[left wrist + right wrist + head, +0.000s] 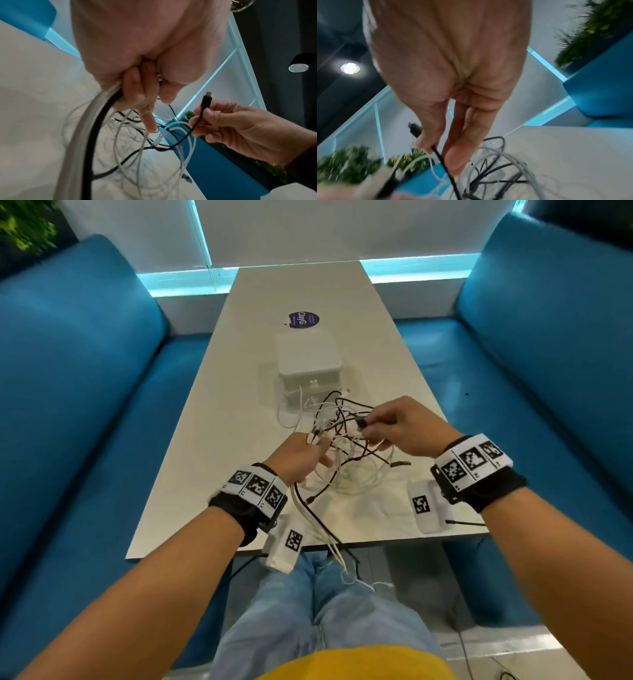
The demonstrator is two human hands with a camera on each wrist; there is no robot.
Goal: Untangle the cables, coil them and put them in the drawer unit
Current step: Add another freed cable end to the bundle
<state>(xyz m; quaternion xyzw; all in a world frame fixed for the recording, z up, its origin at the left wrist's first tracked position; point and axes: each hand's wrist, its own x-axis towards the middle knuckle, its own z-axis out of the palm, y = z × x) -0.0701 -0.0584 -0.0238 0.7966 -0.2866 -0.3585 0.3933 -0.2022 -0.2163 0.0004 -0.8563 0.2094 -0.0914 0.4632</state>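
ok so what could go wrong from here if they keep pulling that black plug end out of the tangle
1. The right hand pinches the black cable just below its plug; it crosses white loops, so pulling may tighten a knot.
2. The left hand grips several cables at once, and strands hang off the table edge toward the lap; they could snag or drag.

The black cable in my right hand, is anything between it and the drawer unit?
Yes. The black cable pinched by the right hand runs into the tangle of cables gripped by the left hand. The drawer unit behind looks closed.
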